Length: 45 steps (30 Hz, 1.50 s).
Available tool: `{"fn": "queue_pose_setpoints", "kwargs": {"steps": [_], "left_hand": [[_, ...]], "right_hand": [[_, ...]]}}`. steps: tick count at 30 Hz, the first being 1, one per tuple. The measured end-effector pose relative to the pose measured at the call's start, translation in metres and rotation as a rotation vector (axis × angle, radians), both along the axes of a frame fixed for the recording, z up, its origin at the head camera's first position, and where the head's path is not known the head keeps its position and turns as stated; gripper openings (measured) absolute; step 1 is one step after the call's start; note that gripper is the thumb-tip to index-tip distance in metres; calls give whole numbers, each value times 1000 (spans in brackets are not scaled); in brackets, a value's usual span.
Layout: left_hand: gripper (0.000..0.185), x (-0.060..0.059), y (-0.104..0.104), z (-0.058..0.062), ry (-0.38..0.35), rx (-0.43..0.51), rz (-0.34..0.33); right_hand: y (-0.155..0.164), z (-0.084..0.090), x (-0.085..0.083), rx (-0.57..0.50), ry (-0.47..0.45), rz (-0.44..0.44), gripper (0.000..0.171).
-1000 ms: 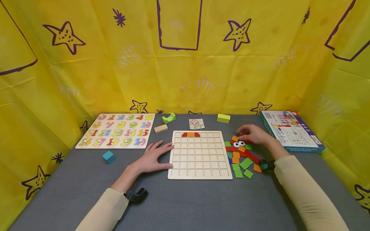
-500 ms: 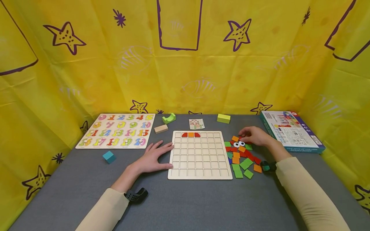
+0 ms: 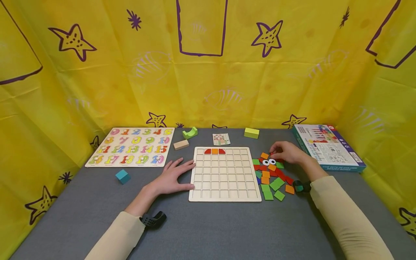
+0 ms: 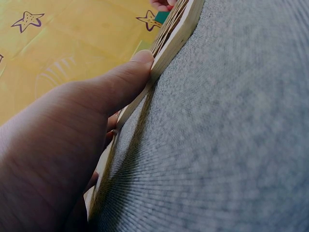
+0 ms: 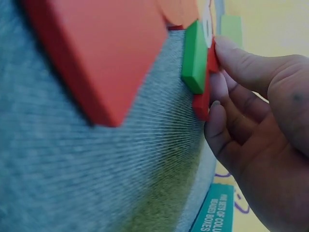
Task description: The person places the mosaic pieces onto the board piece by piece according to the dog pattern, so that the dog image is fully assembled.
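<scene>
Grey table [image 3: 208, 231]: left hand [image 3: 172, 177] flat vs grid board [image 3: 224, 187]; right hand [image 3: 287, 151] curled, prob. pinching red tile [image 5: 203, 99].

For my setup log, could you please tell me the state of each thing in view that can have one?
Wooden grid board: flat, three pieces in its top row, other cells empty.
Left hand: flat, fingers against the board's left edge.
Right hand: fingertips curled on a red tile.
Loose coloured tiles: scattered beside the board.
Number puzzle board: filled.
Teal game box: closed.
</scene>
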<state>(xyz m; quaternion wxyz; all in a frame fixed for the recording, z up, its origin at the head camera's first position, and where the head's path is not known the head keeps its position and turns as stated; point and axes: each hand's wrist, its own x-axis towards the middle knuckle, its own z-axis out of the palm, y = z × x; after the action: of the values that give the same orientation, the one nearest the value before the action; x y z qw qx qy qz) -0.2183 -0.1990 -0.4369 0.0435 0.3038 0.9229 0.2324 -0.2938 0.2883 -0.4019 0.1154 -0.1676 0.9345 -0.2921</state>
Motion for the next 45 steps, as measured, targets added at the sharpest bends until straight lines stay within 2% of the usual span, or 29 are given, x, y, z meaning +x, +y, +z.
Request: {"fn": "queue_pose_setpoints", "kwargs": {"steps": [9, 19, 26, 30, 37, 45], "left_hand": [[85, 0, -1, 0, -10, -14, 5], [84, -1, 0, -1, 0, -2, -9], [83, 0, 1, 1, -5, -10, 0], [83, 1, 0, 1, -2, -12, 2], [83, 1, 0, 1, 5, -6, -2], [83, 1, 0, 1, 5, -3, -2]], "right_hand": [[-7, 12, 0, -24, -19, 19, 24], [-26, 11, -6, -40, 0, 27, 22], [-40, 14, -7, -100, -14, 113, 28], [-49, 15, -10, -150, -28, 148, 24], [-66, 14, -13, -207, -46, 120, 15], [-85, 14, -16, -174, -31, 94, 13]]}}
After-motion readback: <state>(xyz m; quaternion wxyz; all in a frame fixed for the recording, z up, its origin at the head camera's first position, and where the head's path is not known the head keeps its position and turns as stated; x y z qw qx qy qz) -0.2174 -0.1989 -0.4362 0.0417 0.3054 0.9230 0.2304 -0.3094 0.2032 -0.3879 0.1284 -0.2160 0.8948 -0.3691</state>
